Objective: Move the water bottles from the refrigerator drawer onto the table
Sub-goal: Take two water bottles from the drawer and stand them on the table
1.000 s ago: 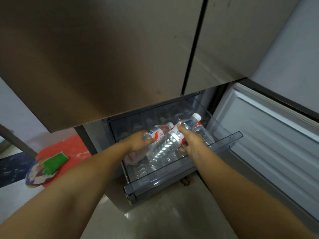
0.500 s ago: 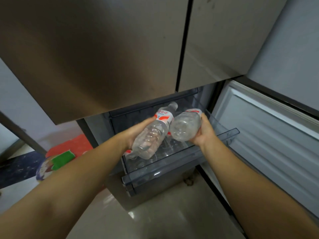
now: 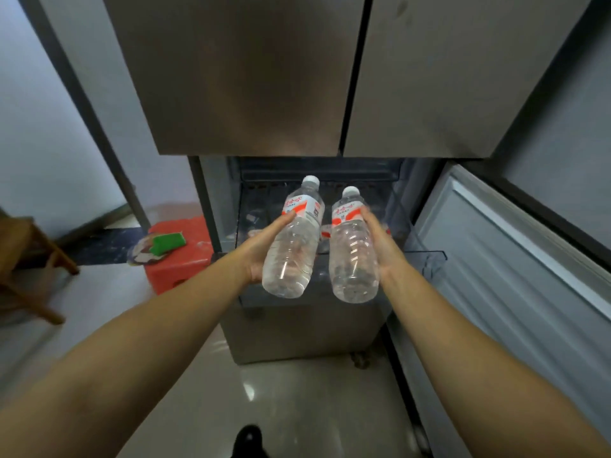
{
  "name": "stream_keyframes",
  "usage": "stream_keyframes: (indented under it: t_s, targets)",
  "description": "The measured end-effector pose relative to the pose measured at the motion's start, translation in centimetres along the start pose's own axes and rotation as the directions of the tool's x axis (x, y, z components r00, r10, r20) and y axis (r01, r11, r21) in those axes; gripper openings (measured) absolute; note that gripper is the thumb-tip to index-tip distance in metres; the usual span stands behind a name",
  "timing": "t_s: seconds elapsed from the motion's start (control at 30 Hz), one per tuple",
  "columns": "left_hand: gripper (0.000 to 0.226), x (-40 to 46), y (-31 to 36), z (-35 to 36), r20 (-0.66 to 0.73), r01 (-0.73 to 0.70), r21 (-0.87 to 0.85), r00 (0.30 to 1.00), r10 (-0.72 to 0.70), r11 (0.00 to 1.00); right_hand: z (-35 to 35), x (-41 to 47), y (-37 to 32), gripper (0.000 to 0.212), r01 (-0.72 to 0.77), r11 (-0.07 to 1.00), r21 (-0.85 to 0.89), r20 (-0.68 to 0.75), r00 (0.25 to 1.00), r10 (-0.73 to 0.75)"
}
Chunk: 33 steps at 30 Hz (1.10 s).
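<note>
A: status on hands?
B: left hand (image 3: 261, 251) holds the left bottle (image 3: 292, 239) from its outer side, fingers (image 3: 281, 223) laid up along the label, thumb hidden behind. right hand (image 3: 380, 246) holds the right bottle (image 3: 352, 246) the same way, fingers (image 3: 370, 216) along its outer side
A: bottles where?
B: both between the two sets of fingers, caps pointing away, bases toward the camera, side by side but not touching, up in the air in front of the open refrigerator drawer (image 3: 426, 259)
A: anything left in the drawer?
B: red label bits visible beyond the fingertips, too blurred to count
A: surroundings?
B: red stool (image 3: 178, 259) well left of the left fingers, green sponge (image 3: 168, 242) on it
</note>
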<state>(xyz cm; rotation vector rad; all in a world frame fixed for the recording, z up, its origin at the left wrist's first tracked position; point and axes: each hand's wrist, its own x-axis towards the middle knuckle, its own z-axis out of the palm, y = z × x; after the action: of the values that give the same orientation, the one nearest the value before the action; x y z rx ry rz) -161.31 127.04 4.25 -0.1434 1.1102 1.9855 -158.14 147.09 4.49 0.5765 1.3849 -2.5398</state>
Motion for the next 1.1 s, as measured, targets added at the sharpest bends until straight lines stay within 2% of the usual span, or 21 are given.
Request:
stream_keyframes:
  t_s: [0.13, 0.27, 0.37, 0.5, 0.6, 0.67, 0.7, 0.77, 0.9, 0.97, 1.03, 1.1]
  targets:
    - [0.054, -2.9, -4.6, 1.0, -0.102, -0.091, -0.054, 0.991, 0.085, 0.994, -0.7, -2.7, 1.3, 0.043, -0.058, 0.993, -0.106, 0.08, 0.995, 0.067]
    - [0.044, -7.7, -8.4, 0.7, -0.2, -0.162, -0.107, 0.97, 0.138, 0.981, 1.1, -5.0, 3.7, 0.041, -0.151, 0.972, -0.181, 0.19, 0.964, 0.185]
    - [0.046, -11.4, -10.3, -0.6, -0.268, -0.2, -0.106, 0.949, 0.166, 0.974, 3.1, -6.4, 5.6, 0.051, -0.158, 0.948, -0.276, 0.236, 0.945, 0.227]
    - [0.064, -17.6, -13.0, -3.2, -0.399, -0.268, -0.132, 0.896, 0.196, 0.954, 6.9, -8.2, 9.7, 0.054, -0.184, 0.895, -0.407, 0.267, 0.913, 0.309]
    - [0.068, -23.1, -15.5, -5.6, -0.461, -0.37, -0.161, 0.848, 0.262, 0.915, 10.1, -10.3, 13.5, 0.056, -0.199, 0.855, -0.478, 0.324, 0.865, 0.382]
    - [0.067, -25.3, -16.9, -6.1, -0.492, -0.387, -0.159, 0.828, 0.267, 0.908, 11.4, -11.1, 15.1, 0.054, -0.193, 0.859, -0.475, 0.343, 0.858, 0.383]
    - [0.064, -28.8, -18.6, -7.5, -0.549, -0.442, -0.148, 0.781, 0.298, 0.885, 13.4, -13.0, 17.7, 0.058, -0.207, 0.838, -0.504, 0.362, 0.831, 0.423]
    - [0.064, -31.6, -20.1, -8.1, -0.564, -0.482, -0.184, 0.765, 0.31, 0.857, 14.8, -14.2, 19.9, 0.062, -0.207, 0.828, -0.522, 0.362, 0.824, 0.435]
    - [0.072, -42.8, -26.2, -11.4, -0.605, -0.6, -0.224, 0.703, 0.373, 0.768, 20.4, -22.5, 27.9, 0.045, -0.26, 0.766, -0.588, 0.419, 0.712, 0.564]
    - [0.073, -48.0, -29.1, -12.7, -0.627, -0.631, -0.202, 0.671, 0.396, 0.749, 22.7, -25.8, 31.6, 0.052, -0.27, 0.738, -0.619, 0.447, 0.651, 0.614]
    - [0.071, -52.2, -31.2, -12.9, -0.652, -0.645, -0.202, 0.65, 0.389, 0.737, 24.2, -28.2, 34.6, 0.063, -0.253, 0.715, -0.652, 0.451, 0.629, 0.634]
    - [0.07, -57.0, -34.1, -13.4, -0.689, -0.677, -0.185, 0.606, 0.397, 0.713, 26.0, -31.8, 38.1, 0.058, -0.219, 0.682, -0.697, 0.46, 0.593, 0.661]
